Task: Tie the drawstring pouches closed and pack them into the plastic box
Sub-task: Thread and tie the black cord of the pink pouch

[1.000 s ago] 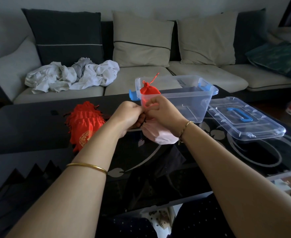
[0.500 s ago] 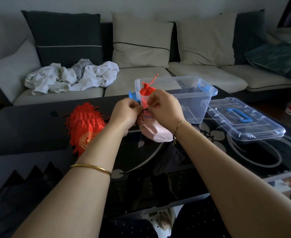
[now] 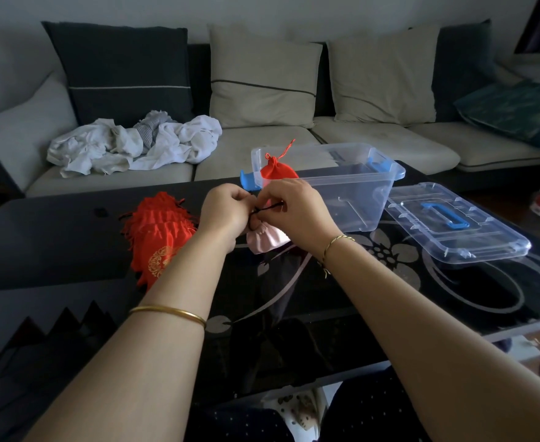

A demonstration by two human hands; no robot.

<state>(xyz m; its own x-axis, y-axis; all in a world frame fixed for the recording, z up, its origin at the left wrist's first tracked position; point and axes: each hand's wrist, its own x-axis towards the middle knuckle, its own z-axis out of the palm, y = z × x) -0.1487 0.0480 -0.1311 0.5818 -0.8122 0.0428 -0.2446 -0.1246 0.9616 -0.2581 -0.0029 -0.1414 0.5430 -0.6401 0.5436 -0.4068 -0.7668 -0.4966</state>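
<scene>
Forearms come in from the bottom of frame and meet at centre. Left hand (image 3: 227, 212) has its fingers curled, pinching one end of the dark drawstring (image 3: 267, 209). Right hand (image 3: 294, 212) pinches the other end. The cord runs roughly left-right between them as a short taut span.

Pink pouch (image 3: 267, 240) hangs just under both hands with its gathered mouth up at the fingers. Can't tell if its body touches the surface (image 3: 70, 244) or sits just above it. My read: mid-knot, not packed yet.

Centre-left, just beside the left hand: a pile of red pouches (image 3: 160, 237) flat on the surface, apparently waiting their turn.

Key relation: the plastic box (image 3: 358, 186) sits just behind and to the right of the hands. Its top is open and its long axis runs left-right across frame. Its left end is just beyond the right hand, so that hand is the nearer one. Drop-in looks like a short move up and away.

One tied red pouch (image 3: 276, 170) is already inside at the left end, cord sticking up. Lid (image 3: 453, 224) lies flat just right of the box.

Far back: sofa (image 3: 389, 148), with crumpled white clothes (image 3: 128, 145) at upper left.
</scene>
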